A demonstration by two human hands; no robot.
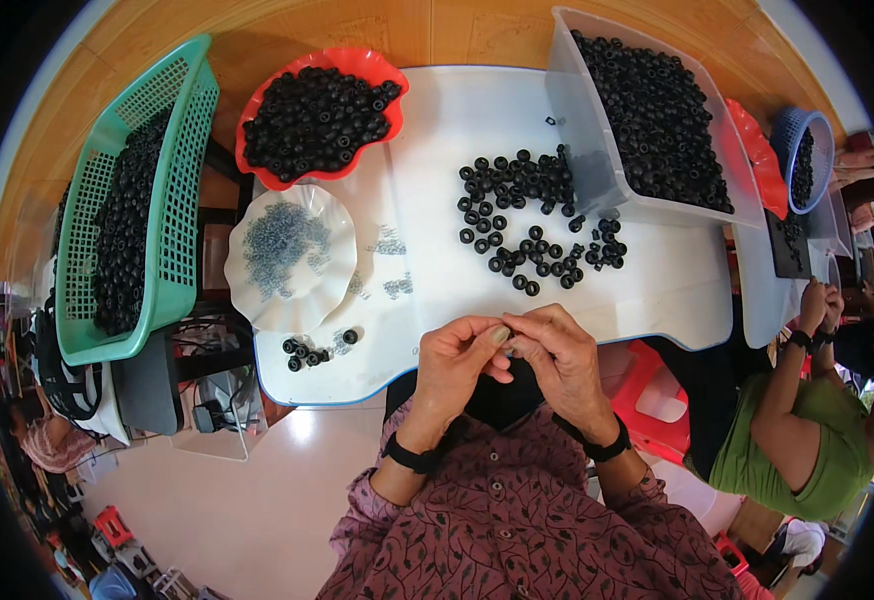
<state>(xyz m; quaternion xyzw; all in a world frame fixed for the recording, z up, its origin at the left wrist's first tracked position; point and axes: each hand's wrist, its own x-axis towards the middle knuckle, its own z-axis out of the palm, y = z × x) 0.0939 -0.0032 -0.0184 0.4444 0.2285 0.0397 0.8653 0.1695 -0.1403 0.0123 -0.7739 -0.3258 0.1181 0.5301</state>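
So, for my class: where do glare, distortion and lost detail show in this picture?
Head view throughout: black corners, and the wooden surface bows near the rim; glare whitens a patch of pale floor; tiny clear pieces on the white plate merge; anything between the left hand and right hand is too small to tell.

Orange-brown wood-grain panelling (477, 35) runs behind a white, blue-edged table (432, 130). 1 red plastic stool (655, 432) stands by its near edge; the pale pinkish floor (207, 500) reflects bright light.
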